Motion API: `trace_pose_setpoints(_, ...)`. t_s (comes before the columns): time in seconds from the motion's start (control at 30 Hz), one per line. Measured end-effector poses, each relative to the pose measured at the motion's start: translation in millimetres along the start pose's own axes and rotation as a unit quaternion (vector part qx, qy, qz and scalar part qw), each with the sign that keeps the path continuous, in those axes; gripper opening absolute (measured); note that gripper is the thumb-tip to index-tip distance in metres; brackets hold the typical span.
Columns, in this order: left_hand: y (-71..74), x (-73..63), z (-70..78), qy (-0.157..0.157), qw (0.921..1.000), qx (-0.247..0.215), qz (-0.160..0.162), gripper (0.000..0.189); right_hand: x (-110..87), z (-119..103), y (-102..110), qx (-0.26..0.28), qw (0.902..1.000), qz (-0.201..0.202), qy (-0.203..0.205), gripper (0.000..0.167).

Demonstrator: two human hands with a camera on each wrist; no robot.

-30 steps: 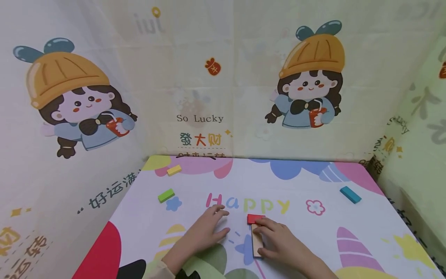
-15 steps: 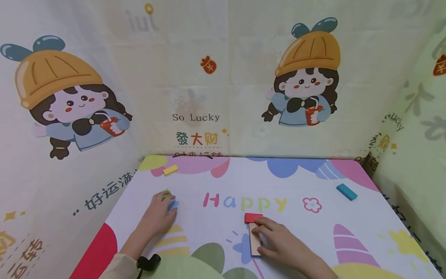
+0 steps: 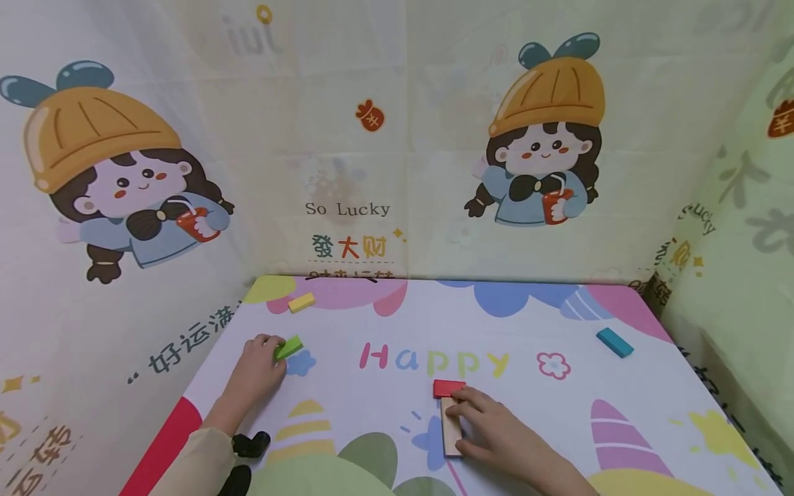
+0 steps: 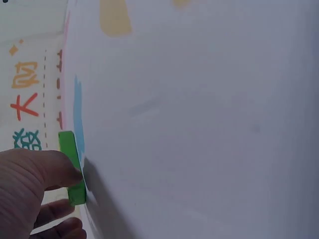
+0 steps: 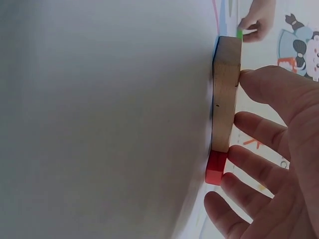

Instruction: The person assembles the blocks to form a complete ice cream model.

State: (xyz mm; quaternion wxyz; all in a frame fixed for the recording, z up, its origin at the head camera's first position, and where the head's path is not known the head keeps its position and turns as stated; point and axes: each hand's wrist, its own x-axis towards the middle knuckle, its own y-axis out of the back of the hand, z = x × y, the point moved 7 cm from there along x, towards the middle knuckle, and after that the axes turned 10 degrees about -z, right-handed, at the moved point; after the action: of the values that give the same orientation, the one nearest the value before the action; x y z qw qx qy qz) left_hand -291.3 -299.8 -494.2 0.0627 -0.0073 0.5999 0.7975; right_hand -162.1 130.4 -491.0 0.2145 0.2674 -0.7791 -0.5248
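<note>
At the left of the tabletop, my left hand point(image 3: 256, 368) pinches one end of a small green block point(image 3: 291, 346). The left wrist view has the thumb across the face of the green block point(image 4: 69, 144), fingers behind it. My right hand point(image 3: 504, 434) rests its fingertips and thumb along a plain wooden block point(image 3: 451, 430) near the middle. A red block point(image 3: 442, 388) lies crosswise against the wooden block's far end, partly under a fingertip. In the right wrist view, the fingers are spread along the wooden block point(image 5: 225, 99) and the red block point(image 5: 216, 168).
A yellow block point(image 3: 302, 302) lies at the back left, and a teal block point(image 3: 615, 342) at the right. The patterned tabletop point(image 3: 384, 324) is backed by a printed cloth point(image 3: 434, 172) on three sides.
My left hand has moved from the middle out to the green block at the left and taken hold of it. My right hand stays at the wooden and red blocks.
</note>
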Motion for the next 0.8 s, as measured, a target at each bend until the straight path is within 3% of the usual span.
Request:
trace_pose_setpoints(0.4,-2.4,-2.8,5.3,-0.010,0.9991,-0.038,-0.015,0.037,-2.5,-2,4,-0.011,0.9996,0.020,0.015,0.039)
trace_pose_setpoints(0.6,-5.4,-1.1,13.3,-0.039,0.9990,-0.020,-0.006,0.036,-2.6,0,2,-0.008,0.9999,0.011,0.010,0.040)
trace_pose_setpoints(0.8,-6.2,7.8,24.2,-0.030,0.9990,-0.006,-0.032,0.023,-2.7,1,0,-0.003,0.9999,0.008,0.010,0.040)
